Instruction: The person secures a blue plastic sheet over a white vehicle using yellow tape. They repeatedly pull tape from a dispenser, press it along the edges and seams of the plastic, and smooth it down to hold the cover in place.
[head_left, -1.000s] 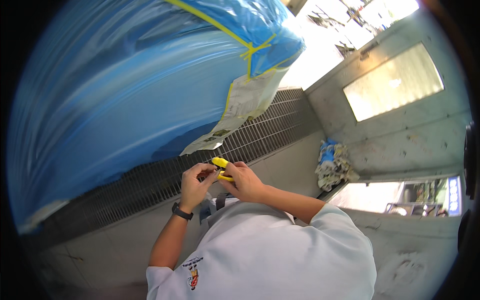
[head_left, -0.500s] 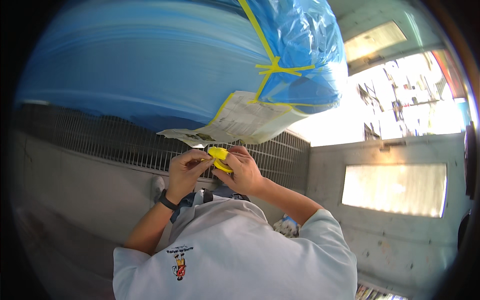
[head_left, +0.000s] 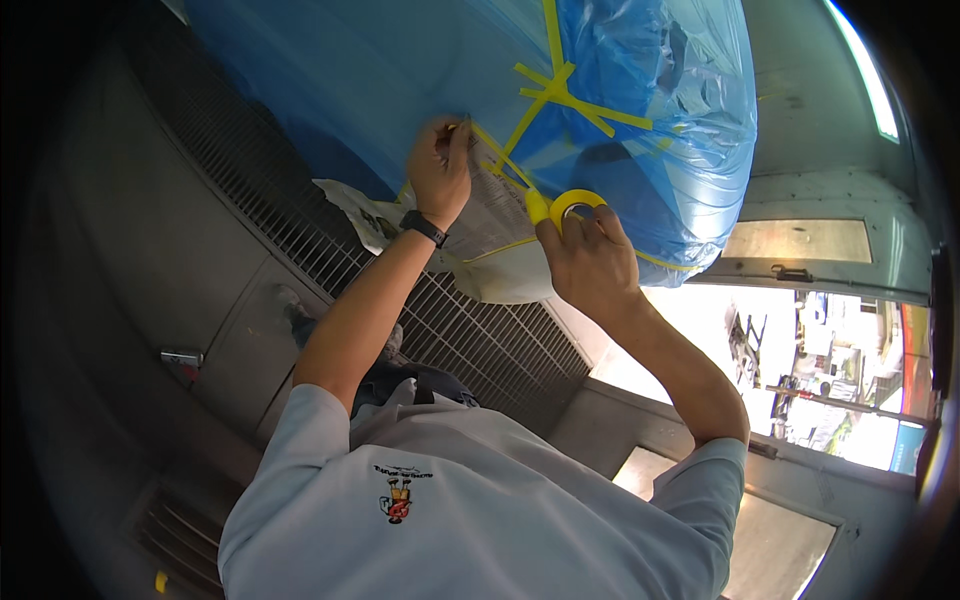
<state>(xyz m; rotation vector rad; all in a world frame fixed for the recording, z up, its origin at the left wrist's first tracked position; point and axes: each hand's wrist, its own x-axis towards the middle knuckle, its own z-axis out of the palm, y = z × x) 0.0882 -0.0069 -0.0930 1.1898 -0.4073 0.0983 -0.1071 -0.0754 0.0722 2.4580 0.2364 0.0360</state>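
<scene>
The tape roll [head_left: 561,204] in the right hand [head_left: 595,262] is bright yellow, like the tape strip [head_left: 502,158] between it and the left hand [head_left: 438,180]. Beyond the hands, the plastic sheet [head_left: 640,165] is blue, crossed by a yellow tape star [head_left: 556,92]. Between the hands, the paper [head_left: 492,212] is greyish white with dark print. The watch [head_left: 425,228] behind the left hand is black; the shirt [head_left: 530,500], nearer the body, is pale grey with a red-and-yellow figure [head_left: 397,500].

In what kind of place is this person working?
Probably a vehicle paint booth or body shop: blue plastic film covers something large, yellow tape strips lie across it, and metal grating is set in the floor.
</scene>
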